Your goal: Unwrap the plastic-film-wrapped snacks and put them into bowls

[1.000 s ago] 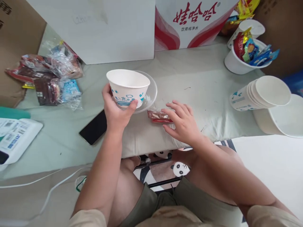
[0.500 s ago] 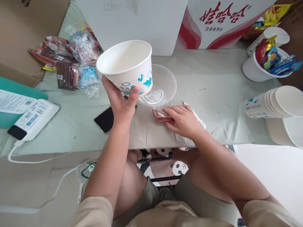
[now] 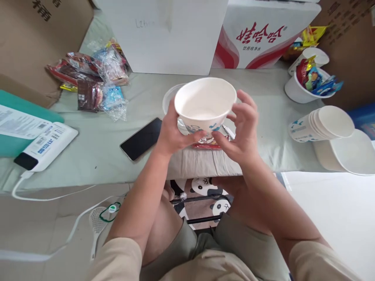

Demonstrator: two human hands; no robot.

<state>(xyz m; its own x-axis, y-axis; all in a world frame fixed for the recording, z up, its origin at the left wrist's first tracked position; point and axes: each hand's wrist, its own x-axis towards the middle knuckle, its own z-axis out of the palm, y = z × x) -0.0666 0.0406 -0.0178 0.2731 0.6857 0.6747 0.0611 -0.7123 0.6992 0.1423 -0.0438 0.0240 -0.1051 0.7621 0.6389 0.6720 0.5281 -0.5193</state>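
Power bank (image 3: 43, 146): lies at the far left of the table (image 3: 263, 84), with a white cable running from it.
Snack packets (image 3: 93, 78): heaped at the back left.
Phone (image 3: 141, 138): flat, screen dark, just left of the hands.
Left hand (image 3: 171, 134): grips the paper bowl's left wall and base, fingers pressed together underneath, thumb on the near side.
Paper bowl (image 3: 205, 103): held upright above the table at the centre, empty, between both hands.
Clear lid (image 3: 167, 98): on the table behind the bowl, mostly hidden.
Red packet (image 3: 205, 146): flat under the bowl.
Right hand (image 3: 244, 130): cups the bowl's right side, fingers spread and curled, thumb at the base.
Bowl stack (image 3: 319, 125): on its side, far right.
Sweets tub (image 3: 294, 93): back right, full.
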